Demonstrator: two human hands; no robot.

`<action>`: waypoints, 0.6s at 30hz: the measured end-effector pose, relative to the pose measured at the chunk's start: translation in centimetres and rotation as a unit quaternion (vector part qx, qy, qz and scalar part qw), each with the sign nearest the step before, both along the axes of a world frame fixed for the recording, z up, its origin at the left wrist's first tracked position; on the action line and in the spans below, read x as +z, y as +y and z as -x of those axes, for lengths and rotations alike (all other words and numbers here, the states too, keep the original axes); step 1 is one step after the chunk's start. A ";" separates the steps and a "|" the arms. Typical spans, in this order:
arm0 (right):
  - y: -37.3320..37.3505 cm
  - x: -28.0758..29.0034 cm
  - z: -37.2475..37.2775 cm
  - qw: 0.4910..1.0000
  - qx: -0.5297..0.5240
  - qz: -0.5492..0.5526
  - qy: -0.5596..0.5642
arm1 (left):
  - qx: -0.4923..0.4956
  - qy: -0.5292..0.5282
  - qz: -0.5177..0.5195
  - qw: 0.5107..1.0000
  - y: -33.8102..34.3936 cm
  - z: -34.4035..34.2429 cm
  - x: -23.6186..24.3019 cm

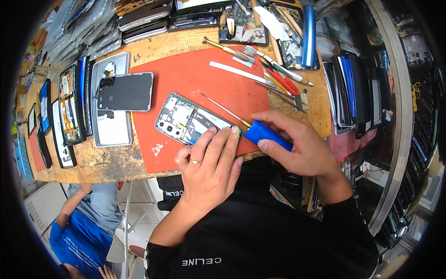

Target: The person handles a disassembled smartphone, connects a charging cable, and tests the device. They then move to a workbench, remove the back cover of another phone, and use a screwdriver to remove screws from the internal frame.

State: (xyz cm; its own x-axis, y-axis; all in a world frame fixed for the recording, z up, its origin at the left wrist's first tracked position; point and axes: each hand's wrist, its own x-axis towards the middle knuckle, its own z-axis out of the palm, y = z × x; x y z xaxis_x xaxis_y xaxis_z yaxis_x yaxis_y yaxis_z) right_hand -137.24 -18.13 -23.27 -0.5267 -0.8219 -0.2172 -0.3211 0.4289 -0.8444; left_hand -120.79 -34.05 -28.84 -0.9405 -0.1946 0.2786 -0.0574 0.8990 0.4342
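An opened phone (181, 117) with exposed boards and battery lies slanted on a red mat (167, 81). My left hand (209, 167) rests on its right end, fingers bent over it and gripping it; the parts under the fingertips are hidden. My right hand (297, 144) grips a blue handheld tool (268, 135) with a long thin brass-and-steel shaft, whose tip points left, above the phone. A dark back panel with camera openings (127, 93) lies on a metal tray (111, 130) at the left.
Phone frames (69, 102) stand at left; stacked dark and blue panels (348, 93) at right. Pens and tweezers (274, 79) lie behind my right hand, tool boxes (241, 28) at the back. A seated person in blue (83, 232) is at lower left, below the bench edge (93, 172).
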 end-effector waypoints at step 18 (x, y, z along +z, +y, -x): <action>4.0 3.9 1.3 0.941 0.306 0.015 -0.146 | -0.300 0.011 0.096 0.949 -5.9 -3.1 5.6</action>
